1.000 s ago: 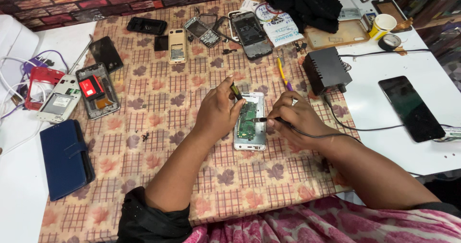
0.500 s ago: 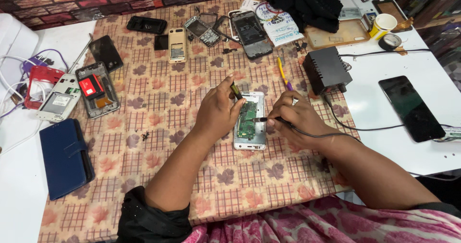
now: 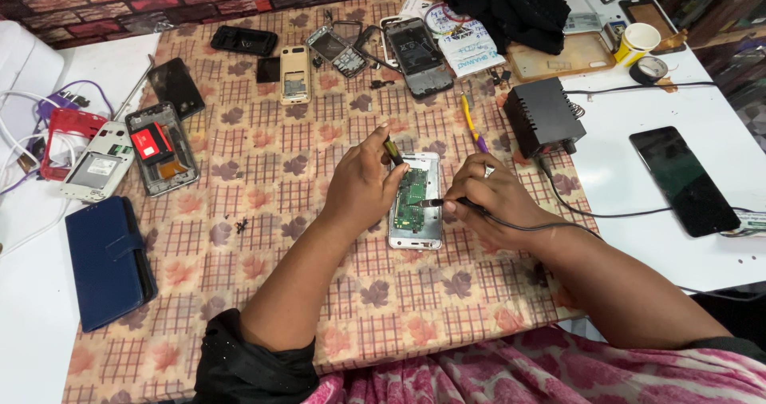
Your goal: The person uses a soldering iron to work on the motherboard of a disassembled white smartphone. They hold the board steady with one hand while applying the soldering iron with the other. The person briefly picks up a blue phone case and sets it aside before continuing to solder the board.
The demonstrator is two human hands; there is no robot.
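- One opened phone (image 3: 416, 200) lay on the patterned cloth (image 3: 263, 236) over the worktop (image 3: 630, 172), its green circuit board facing up, between the two hands.
- The left hand (image 3: 363, 187) rested at the phone's left edge, fingers curled, pinching a small yellow-and-black tool (image 3: 393, 151).
- The right hand (image 3: 487, 196) gripped one soldering iron (image 3: 447, 203), tip touching the board.
- One black power box (image 3: 543, 117) stood just beyond.
- One paper cup (image 3: 638, 43) stood far right; its contents could not be told.
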